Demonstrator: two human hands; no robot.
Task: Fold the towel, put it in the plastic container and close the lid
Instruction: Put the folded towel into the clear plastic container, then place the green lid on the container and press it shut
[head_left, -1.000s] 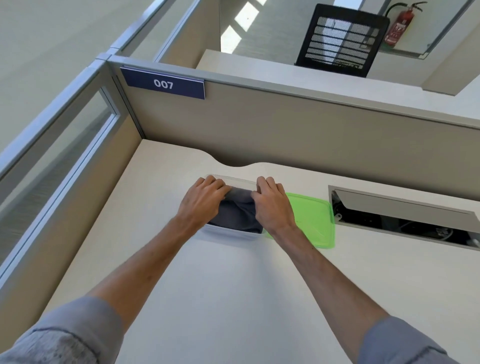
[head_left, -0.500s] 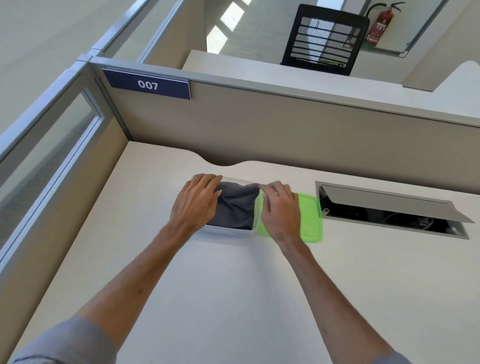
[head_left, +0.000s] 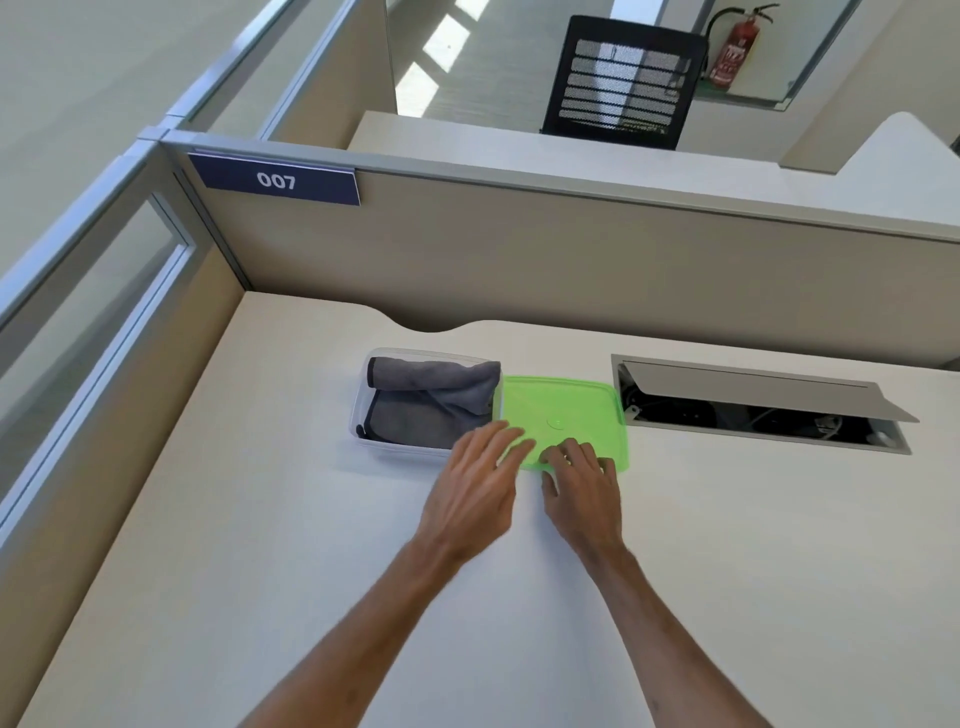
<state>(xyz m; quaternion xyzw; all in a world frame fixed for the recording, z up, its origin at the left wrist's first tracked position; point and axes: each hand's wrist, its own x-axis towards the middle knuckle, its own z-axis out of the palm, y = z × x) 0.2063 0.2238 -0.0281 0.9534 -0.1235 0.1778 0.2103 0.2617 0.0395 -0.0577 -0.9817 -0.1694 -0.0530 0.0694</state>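
A person's two bare forearms reach forward from the bottom edge over a pale cream desk in an office cubicle. The left hand is palm down with its fingers loosely spread and slightly blurred; the fingertips lie over the near left corner of a flat, translucent green plastic lid and the near right corner of a clear rectangular plastic container. The right hand is also palm down, fingers slightly curled and apart, their tips resting on the lid's near edge. Neither hand grips anything.

A folded grey towel sits inside the open container, filling it, with a rolled fold along the far side. The lid lies flat on the desk directly right of the container, touching or nearly touching its right wall.

Further right, a metal cable hatch stands open in the desk. A beige partition behind carries a dark blue sign reading 007. Beyond it are a black mesh chair and a red fire extinguisher.
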